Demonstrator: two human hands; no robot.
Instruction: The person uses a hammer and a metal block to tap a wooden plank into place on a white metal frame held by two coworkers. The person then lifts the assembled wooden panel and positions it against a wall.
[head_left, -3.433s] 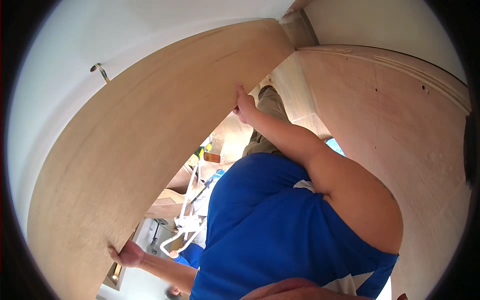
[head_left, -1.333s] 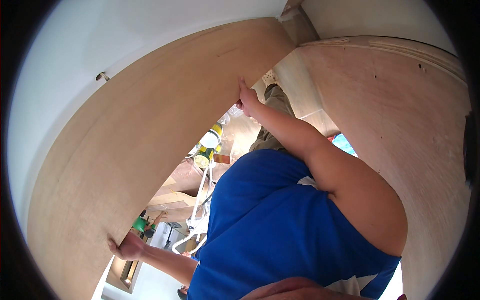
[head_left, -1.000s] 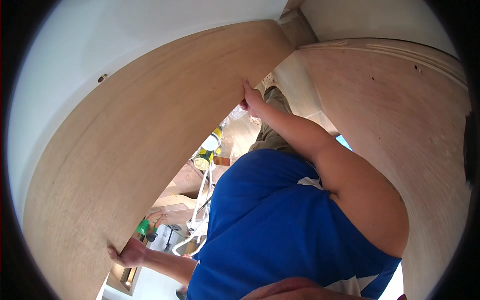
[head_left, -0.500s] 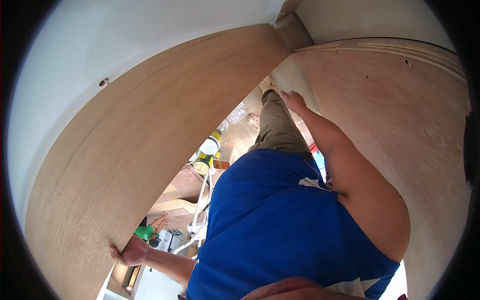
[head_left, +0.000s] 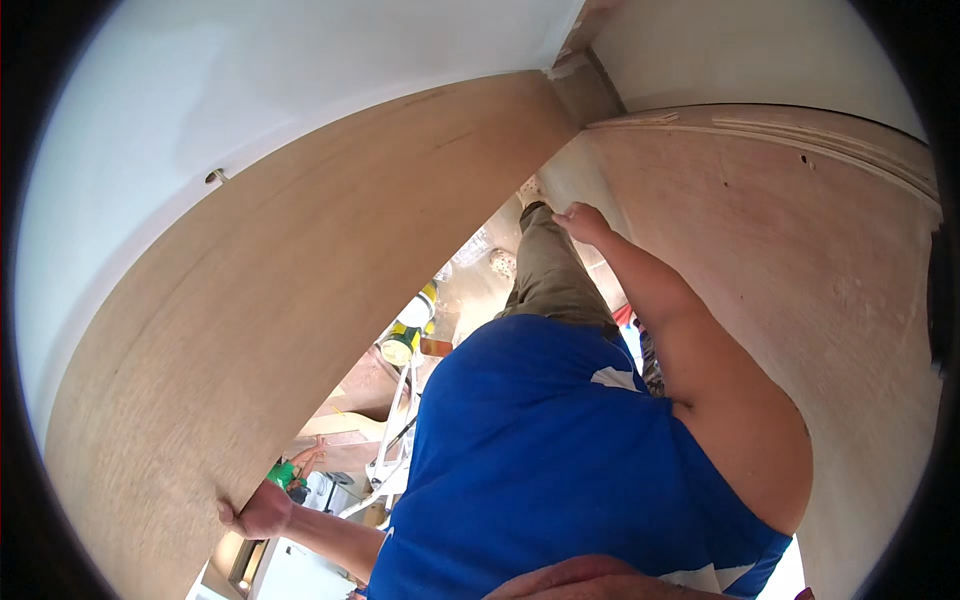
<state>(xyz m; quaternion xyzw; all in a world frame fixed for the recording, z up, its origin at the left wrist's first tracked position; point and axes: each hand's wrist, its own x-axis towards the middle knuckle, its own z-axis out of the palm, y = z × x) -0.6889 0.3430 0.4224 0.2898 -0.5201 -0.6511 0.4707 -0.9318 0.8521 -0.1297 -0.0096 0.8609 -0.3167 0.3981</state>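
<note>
A wide, light-brown plywood panel (head_left: 330,270) spans the left side, its lower edge running diagonally. My left hand (head_left: 262,512) is closed on that edge at the lower left, thumb on the panel's face and the other fingers out of sight behind it. My right hand (head_left: 582,222) is raised at the upper middle, in the gap between this panel and a second wooden panel (head_left: 760,250) on the right. Its fingers are curled in; whatever lies inside them, if anything, is hidden. It touches neither panel as far as I can see.
A white wall or ceiling surface (head_left: 130,170) with a small hole borders the left panel. Thin wood strips (head_left: 820,140) run along the right panel's top. Below are yellow-and-white buckets (head_left: 398,345), a white metal frame (head_left: 385,470) and a person in green (head_left: 285,472).
My right hand has drawn slightly down and back, and its fingers look more curled. The view has tilted a little, so the panels sit lower. My left hand keeps its grip.
</note>
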